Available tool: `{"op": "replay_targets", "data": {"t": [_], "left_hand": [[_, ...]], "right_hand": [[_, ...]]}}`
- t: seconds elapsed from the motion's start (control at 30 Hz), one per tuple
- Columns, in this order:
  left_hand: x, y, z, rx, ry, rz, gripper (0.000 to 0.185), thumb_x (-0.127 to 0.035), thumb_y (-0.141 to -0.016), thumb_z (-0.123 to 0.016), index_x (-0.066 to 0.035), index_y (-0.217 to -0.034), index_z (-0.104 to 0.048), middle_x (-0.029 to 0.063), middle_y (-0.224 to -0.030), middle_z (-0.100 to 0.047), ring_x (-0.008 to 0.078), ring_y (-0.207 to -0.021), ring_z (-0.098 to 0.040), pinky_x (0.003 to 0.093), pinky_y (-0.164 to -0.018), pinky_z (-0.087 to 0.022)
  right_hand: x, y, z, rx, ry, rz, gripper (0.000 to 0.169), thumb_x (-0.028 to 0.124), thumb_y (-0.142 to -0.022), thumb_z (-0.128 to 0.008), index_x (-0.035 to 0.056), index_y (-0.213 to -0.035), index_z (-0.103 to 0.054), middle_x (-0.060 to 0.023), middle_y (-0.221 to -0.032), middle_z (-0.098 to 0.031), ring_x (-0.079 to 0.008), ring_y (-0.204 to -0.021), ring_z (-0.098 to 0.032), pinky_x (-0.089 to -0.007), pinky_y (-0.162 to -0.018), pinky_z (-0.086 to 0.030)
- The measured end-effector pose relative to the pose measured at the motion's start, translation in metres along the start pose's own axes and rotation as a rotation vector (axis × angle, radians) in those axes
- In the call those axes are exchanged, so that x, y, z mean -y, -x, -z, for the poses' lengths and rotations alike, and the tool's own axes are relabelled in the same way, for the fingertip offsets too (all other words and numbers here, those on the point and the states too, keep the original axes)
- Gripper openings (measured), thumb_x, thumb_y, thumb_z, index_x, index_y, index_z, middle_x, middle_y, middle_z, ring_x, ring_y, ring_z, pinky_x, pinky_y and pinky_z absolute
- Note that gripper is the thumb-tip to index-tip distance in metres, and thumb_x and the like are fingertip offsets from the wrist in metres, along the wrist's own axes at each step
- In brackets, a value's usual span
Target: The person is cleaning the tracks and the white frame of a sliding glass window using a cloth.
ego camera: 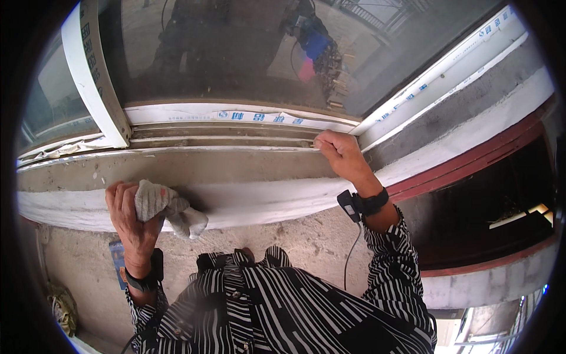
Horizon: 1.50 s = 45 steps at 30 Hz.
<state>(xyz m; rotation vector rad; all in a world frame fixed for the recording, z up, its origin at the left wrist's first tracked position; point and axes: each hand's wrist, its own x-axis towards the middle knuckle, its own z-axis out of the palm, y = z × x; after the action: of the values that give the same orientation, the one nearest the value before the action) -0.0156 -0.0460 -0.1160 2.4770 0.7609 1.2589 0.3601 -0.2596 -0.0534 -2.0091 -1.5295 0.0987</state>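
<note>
My left hand (128, 212) grips a bunched, light grey knitted cloth (154, 201), perhaps a glove or sock, over the edge of the window sill. The loose end of the cloth hangs to the right, below the palm. My right hand (340, 155) is at the right end of the sliding window's bottom track (230, 140). Its fingers are pinched, and a small thin tip (315, 144) pokes out from them into the groove. Most of that object is hidden in the fingers. A little grey debris (303, 144) lies in the groove beside it.
Beyond the track stands a dark glass pane (221, 57) in a white aluminium frame with printed film. Small white flakes (104, 180) lie on the concrete sill (247, 166). A red-framed opening (477, 212) is at the right. A blue packet (117, 261) lies on the floor at left.
</note>
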Motion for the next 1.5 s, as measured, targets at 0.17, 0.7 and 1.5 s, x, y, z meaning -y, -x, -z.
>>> {"op": "replay_targets", "data": {"t": [0.17, 0.7, 1.5], "left_hand": [[0.008, 0.001, -0.002, -0.002, 0.028, 0.019, 0.045, -0.009, -0.058, -0.071, -0.002, -0.1, -0.06, 0.0134, -0.1, -0.059, 0.0381, -0.1, -0.05, 0.0464, -0.09, -0.042], [0.002, -0.002, 0.002, 0.0, 0.053, 0.013, 0.041, -0.007, -0.059, -0.069, -0.001, -0.098, -0.059, 0.0149, -0.096, -0.057, 0.0383, -0.098, -0.05, 0.0459, -0.088, -0.042], [0.01, -0.001, 0.007, 0.054, 0.052, -0.044, 0.044, -0.009, -0.061, -0.075, -0.001, -0.1, -0.059, 0.015, -0.098, -0.057, 0.0374, -0.098, -0.051, 0.0463, -0.089, -0.042]], "right_hand": [[0.018, -0.005, 0.007, 0.025, 0.09, 0.041, 0.011, 0.012, -0.093, -0.059, 0.0008, -0.091, -0.06, -0.0184, -0.072, -0.061, -0.036, -0.065, -0.061, -0.0385, -0.059, -0.047], [0.023, 0.009, -0.008, 0.027, -0.274, -0.59, 0.021, 0.021, -0.097, -0.056, 0.0004, -0.092, -0.058, -0.01, -0.064, -0.055, -0.0171, -0.059, -0.055, -0.0344, -0.057, -0.044], [0.011, -0.009, 0.017, 0.126, 0.3, -0.023, 0.019, 0.019, -0.093, -0.061, 0.0001, -0.09, -0.061, -0.0207, -0.074, -0.062, -0.0378, -0.067, -0.059, -0.0409, -0.062, -0.047]]}}
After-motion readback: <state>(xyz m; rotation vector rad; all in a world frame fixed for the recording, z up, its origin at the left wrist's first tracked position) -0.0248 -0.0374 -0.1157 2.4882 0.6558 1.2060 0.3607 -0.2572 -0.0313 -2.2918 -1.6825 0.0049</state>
